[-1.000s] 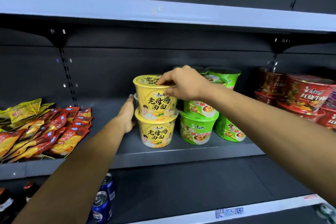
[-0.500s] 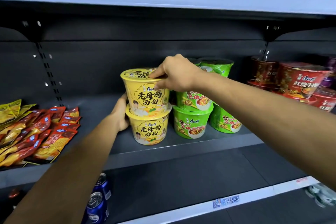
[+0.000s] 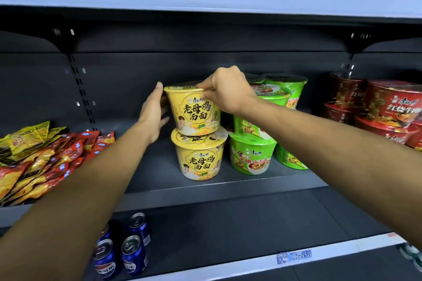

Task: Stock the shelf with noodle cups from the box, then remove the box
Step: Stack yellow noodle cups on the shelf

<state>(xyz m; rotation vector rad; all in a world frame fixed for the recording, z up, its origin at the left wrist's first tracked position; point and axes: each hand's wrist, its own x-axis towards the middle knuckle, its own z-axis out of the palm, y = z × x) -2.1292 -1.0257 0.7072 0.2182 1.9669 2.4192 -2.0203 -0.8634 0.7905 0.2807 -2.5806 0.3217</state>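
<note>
Head view: at the shelf's (image 3: 205, 187) left end lies a heap of red and yellow snack packets (image 3: 34, 155), their print too small to read. On the level below stand blue Pepsi cans (image 3: 127, 251). The left hand (image 3: 153, 114), fingers straight, lies flat along the left side of the top yellow noodle cup (image 3: 194, 109); I cannot tell whether it touches. That cup sits on the lower yellow noodle cup (image 3: 198, 155), mid-shelf near the front edge. Both read 康师傅 老母鸡汤面. The right hand (image 3: 226, 91) pinches the top yellow noodle cup at its rim from above. Just right stand stacked green cups (image 3: 251, 155), 康师傅 泡椒牛肉面, then red cups (image 3: 388, 107) reading 红烧牛 at the right end. A price tag (image 3: 294, 256) on the lower rail shows 58.
</note>
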